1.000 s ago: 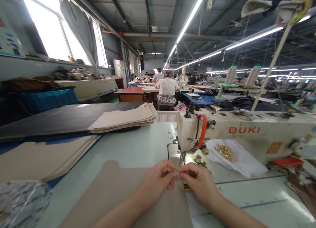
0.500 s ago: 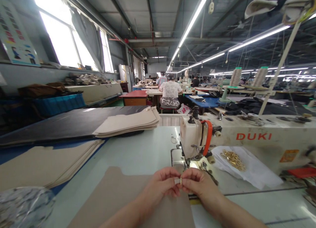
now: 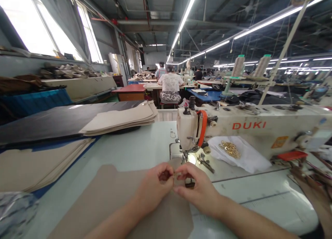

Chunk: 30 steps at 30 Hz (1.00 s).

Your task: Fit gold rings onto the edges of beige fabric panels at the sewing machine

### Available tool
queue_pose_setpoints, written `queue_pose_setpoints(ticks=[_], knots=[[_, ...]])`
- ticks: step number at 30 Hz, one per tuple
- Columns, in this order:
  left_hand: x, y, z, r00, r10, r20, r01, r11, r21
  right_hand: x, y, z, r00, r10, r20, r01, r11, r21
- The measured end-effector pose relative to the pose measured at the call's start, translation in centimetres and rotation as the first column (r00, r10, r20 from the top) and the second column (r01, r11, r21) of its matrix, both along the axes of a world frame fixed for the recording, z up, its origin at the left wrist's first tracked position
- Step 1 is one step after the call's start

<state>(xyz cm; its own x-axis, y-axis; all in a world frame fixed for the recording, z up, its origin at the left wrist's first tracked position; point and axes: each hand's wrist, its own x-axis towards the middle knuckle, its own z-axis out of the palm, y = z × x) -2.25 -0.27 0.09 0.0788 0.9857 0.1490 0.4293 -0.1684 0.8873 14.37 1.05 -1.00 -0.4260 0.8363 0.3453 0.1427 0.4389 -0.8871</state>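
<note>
Close to the needle area of the sewing machine (image 3: 190, 128), my two hands meet over a large flat taupe panel (image 3: 114, 194). My left hand (image 3: 158, 182) is closed, thumb and forefinger pinching a small gold-coloured metal ring (image 3: 174, 178) with a short pale tab beside it; the fingers hide part of both. On the other side, my right hand (image 3: 198, 187) has its thumb and forefinger apart around the tab, the forefinger close to the left fingertips. The panel lies on the pale table under both forearms.
A white bag (image 3: 249, 156) with several gold metal pieces (image 3: 230, 149) lies beneath the machine arm. Small metal tools (image 3: 206, 163) rest beside the needle area. Stacks of beige panels (image 3: 116, 120) lie at the left. A person (image 3: 170, 83) sits farther ahead.
The view has turned right and down slightly. My right thumb and forefinger have parted from their pinch, while my left hand still pinches the small piece.
</note>
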Motion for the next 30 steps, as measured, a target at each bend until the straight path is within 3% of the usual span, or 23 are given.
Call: queue_pose_setpoints(ticks=[6, 11, 17, 22, 25, 27, 28, 29, 30], knots=[[0.1, -0.5, 0.7, 0.999, 0.001, -0.052, 0.005, 0.994, 0.113, 0.2, -0.1, 0.0, 0.999, -0.043, 0.023, 0.037, 0.981, 0.189], [-0.2, 0.0, -0.1, 0.999, -0.002, 0.044, -0.001, 0.998, 0.065, 0.0, 0.0, 0.0, 0.999, -0.022, -0.036, 0.031, 0.968, 0.248], [-0.1, 1.1, -1.1, 0.94, 0.019, 0.342, 0.049, 0.981, -0.187, -0.4, 0.3, -0.6, 0.995, -0.101, 0.002, 0.1, 0.992, 0.077], [-0.3, 1.3, -0.7, 0.915, 0.021, 0.402, 0.116, 0.943, -0.313, -0.5, 1.0, -1.8, 0.997, -0.071, -0.01, 0.07, 0.995, -0.069], [-1.8, 2.1, 1.2, 0.97, -0.002, 0.242, 0.077, 0.95, -0.302, -0.6, 1.4, -2.7, 0.999, -0.016, -0.028, 0.012, 0.993, -0.121], [-3.7, 3.5, 3.4, 0.997, 0.036, -0.065, -0.046, 0.986, -0.16, -0.8, 1.5, -3.2, 0.998, 0.022, -0.064, -0.032, 0.988, -0.151], [-4.8, 4.5, 4.6, 0.963, 0.105, -0.246, -0.118, 0.992, -0.038, -0.9, 1.5, -3.5, 0.996, 0.04, -0.083, -0.053, 0.985, -0.162], [-6.0, 5.8, 5.9, 0.871, 0.214, -0.442, -0.182, 0.977, 0.115, -1.0, 1.5, -3.7, 0.993, 0.059, -0.099, -0.075, 0.983, -0.169], [-7.2, 7.1, 7.0, 0.797, 0.307, -0.52, -0.231, 0.951, 0.207, -1.2, 1.5, -3.8, 0.991, 0.076, -0.106, -0.094, 0.981, -0.172]])
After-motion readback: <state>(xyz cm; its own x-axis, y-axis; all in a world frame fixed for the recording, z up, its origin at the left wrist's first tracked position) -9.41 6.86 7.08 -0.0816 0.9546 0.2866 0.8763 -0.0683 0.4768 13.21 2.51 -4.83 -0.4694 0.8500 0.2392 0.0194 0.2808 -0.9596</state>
